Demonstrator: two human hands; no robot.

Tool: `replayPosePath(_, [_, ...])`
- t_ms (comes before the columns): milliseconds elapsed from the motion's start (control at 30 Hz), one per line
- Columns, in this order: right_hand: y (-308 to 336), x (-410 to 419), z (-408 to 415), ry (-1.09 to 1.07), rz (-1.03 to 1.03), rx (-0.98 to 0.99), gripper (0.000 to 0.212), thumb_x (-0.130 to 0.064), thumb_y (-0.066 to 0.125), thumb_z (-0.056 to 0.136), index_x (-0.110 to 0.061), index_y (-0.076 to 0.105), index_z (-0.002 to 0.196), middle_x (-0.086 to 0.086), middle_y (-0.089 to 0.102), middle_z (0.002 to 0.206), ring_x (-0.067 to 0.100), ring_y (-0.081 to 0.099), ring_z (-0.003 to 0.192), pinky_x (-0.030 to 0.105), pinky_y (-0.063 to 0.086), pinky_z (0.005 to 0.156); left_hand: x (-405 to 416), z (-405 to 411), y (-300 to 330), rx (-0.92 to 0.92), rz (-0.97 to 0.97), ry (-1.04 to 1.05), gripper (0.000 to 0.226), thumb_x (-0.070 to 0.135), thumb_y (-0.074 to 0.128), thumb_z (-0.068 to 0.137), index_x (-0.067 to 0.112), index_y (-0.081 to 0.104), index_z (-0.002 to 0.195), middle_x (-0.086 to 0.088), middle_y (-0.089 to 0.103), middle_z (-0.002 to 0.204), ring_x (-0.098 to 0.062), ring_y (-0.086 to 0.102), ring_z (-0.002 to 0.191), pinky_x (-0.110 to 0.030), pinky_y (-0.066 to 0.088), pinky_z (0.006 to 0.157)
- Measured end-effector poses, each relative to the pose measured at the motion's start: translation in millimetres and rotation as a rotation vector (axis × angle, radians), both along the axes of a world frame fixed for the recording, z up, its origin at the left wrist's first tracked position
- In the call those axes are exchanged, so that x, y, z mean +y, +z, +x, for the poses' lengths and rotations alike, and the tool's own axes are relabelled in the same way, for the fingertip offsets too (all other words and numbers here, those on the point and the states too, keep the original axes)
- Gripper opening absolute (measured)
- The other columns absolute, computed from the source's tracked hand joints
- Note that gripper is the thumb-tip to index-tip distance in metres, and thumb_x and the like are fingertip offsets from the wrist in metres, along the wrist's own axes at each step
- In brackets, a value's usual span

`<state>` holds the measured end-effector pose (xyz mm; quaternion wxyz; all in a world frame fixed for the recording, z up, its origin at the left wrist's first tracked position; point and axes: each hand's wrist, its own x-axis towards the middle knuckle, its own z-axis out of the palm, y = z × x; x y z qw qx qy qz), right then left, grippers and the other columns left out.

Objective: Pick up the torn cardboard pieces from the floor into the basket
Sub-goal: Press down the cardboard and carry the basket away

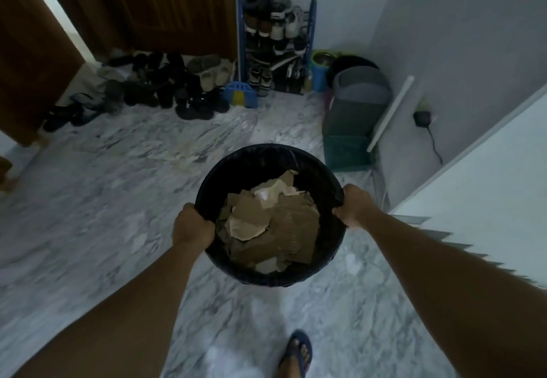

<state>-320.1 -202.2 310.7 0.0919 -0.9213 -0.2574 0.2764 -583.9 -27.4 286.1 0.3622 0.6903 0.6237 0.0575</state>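
Observation:
A round black basket (260,158) hangs in the air in front of me, above the marble floor. Several torn brown cardboard pieces (275,226) fill its inside, some pale, some darker. My left hand (192,225) grips the basket's left rim with curled fingers. My right hand (353,206) grips the right rim the same way. Both forearms reach in from the bottom corners. I see no cardboard lying on the visible floor.
Many dark shoes (165,87) lie by a wooden door (148,8). A blue shoe rack (275,40) stands in the corner, with a grey bin (355,102) and a green container (321,73) beside it. A white wall (488,176) runs on the right. My sandalled foot (297,354) is below.

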Motion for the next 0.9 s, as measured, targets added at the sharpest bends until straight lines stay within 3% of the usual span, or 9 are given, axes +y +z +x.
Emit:
replayPosePath(167, [-10.2,12.5,98.0,0.013,-0.042,-0.035,0.043,-0.022,0.064,0.089,-0.004,0.048,0.124,0.019,0.056,0.125,0.036,0.056,0.115,0.031,0.042,0.080,13.3,101.0,-10.9,-0.002,-0.031,-0.009,0.033,0.006,0.057,0.087,-0.002,0.050,0.119,-0.025,0.058,0.116,-0.039,0.058,0.104,-0.040,0.049,0.080])
replayPosePath(567, [-64.1,50.8,322.9,-0.127,-0.067,0.024,0.048,-0.022,0.067,0.087,-0.003,0.049,0.127,0.018,0.058,0.125,0.035,0.056,0.116,0.030,0.044,0.086,85.5,351.8,-80.7,-0.012,-0.114,-0.113,0.030,0.006,0.058,0.085,0.000,0.053,0.115,-0.024,0.061,0.109,-0.037,0.060,0.099,-0.036,0.048,0.073])
replayPosePath(733, [-116.1,61.5,411.3,-0.327,-0.022,0.204,0.052,-0.023,0.074,0.079,-0.003,0.052,0.122,0.019,0.059,0.115,0.036,0.063,0.101,0.047,0.058,0.084,99.5,442.1,-132.6,-0.004,-0.183,-0.143,0.034,0.002,0.055,0.082,0.003,0.055,0.116,-0.021,0.063,0.107,-0.036,0.060,0.097,-0.033,0.044,0.070])
replayPosePath(900, [-185.2,62.0,481.5,-0.328,-0.070,0.263,0.024,-0.006,0.062,0.088,0.006,0.059,0.108,0.022,0.064,0.094,0.037,0.069,0.083,0.045,0.062,0.070,105.3,513.6,-208.5,0.023,-0.258,-0.191,0.039,-0.002,0.054,0.079,0.003,0.056,0.118,-0.021,0.063,0.105,-0.037,0.061,0.096,-0.038,0.052,0.078])
